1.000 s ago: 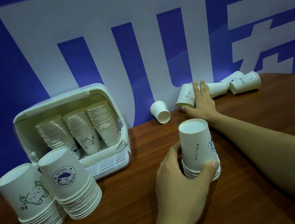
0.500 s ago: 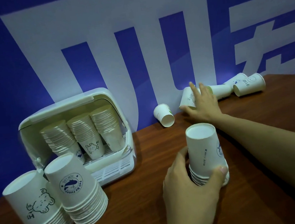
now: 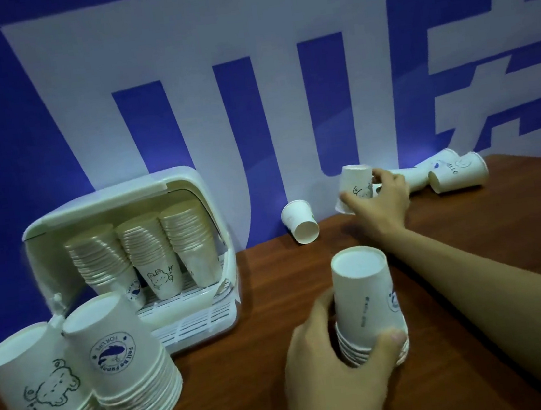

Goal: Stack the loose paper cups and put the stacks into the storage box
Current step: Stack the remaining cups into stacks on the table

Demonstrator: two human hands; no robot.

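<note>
My left hand (image 3: 336, 363) grips the base of an upside-down stack of paper cups (image 3: 366, 298) standing on the wooden table (image 3: 251, 394). My right hand (image 3: 381, 201) reaches to the back wall and holds a single cup (image 3: 355, 184) lifted and tilted, bottom up. More loose cups lie on their sides: one (image 3: 300, 222) left of that hand, and others (image 3: 457, 173) right of it against the wall. The white storage box (image 3: 208, 318) stands open at left with three cup stacks (image 3: 152, 250) inside.
Two tall upside-down cup stacks (image 3: 89, 380) stand at the front left, in front of the box. A blue and white wall banner (image 3: 248, 88) closes off the back of the table. The table's right part shows bare wood.
My right hand has closed on a loose cup by the wall and raised it off the table. My left hand stays on the stack.
</note>
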